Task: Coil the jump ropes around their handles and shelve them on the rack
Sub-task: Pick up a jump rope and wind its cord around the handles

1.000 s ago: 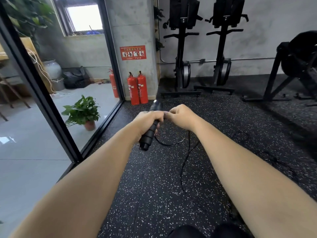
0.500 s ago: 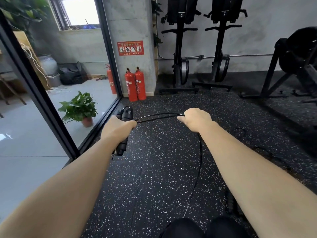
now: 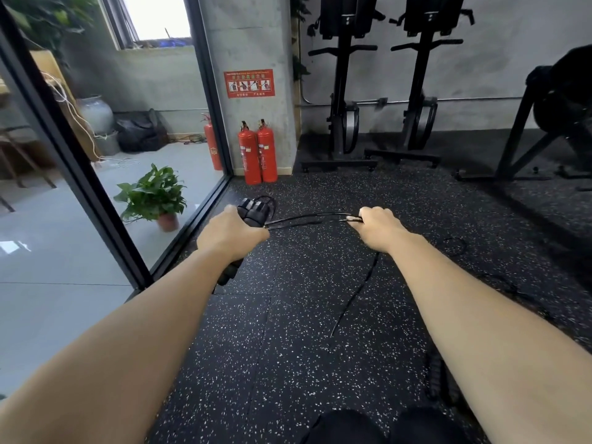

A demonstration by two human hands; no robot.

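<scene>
Hands that were bunched together 1 second ago now stand well apart, with the rope (image 3: 307, 217) drawn out between them. Left hand (image 3: 230, 235) has its fingers (image 3: 232, 213) wrapped tight round 2 handles (image 3: 254, 213) held side by side. Their long axis is steeply tilted, with the tops away from the body and to the right and the butts poking out below the wrist. Right hand (image 3: 379, 224) is closed on the rope, pinching it where 2 strands meet.

From that pinch the rope runs nearly level leftward to the handles, crossing their axis almost square. That crossing is what a wrap needs, so the right hand, the one nearer the slack, would likely carry the rope round the handles while the left stays put. Below the right hand the loose tail drops to the floor (image 3: 288, 315) and trails back toward the body, free to feed.

Room is tight on the left, where the glass wall (image 3: 209, 100) stands near the left hand. Ahead and to the right the floor lies open. A 2nd rope (image 3: 455, 246) seems to lie looped there, apart from this one. No rack is in view.
</scene>
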